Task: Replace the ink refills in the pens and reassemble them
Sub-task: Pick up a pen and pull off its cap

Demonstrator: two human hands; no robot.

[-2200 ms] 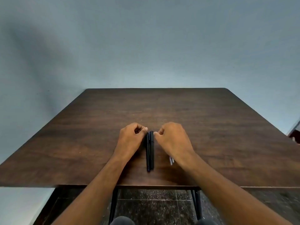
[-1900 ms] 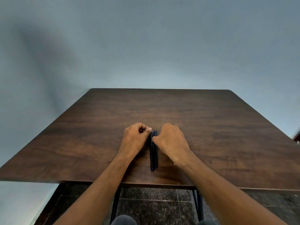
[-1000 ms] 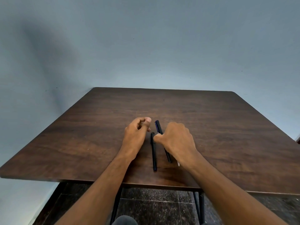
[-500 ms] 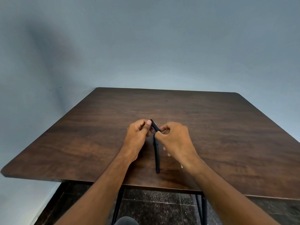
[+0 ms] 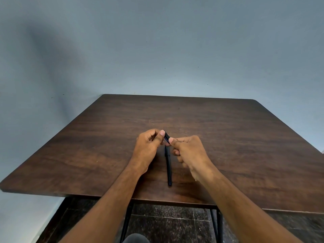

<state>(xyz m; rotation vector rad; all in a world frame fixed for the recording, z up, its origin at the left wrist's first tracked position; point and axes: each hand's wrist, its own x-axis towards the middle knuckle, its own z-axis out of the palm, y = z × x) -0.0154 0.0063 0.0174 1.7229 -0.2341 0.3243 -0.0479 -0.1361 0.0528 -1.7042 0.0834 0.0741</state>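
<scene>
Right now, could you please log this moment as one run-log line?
left hand: grips raised pen | right hand: grips same pen | second pen: flat on table

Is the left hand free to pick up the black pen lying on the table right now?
Probably not: the left hand and right hand both pinch the raised pen. The lying pen sits unobstructed between the wrists.

No readable text, labels, brands or numbers anywhere; pens' surfaces too dark to tell.
</scene>
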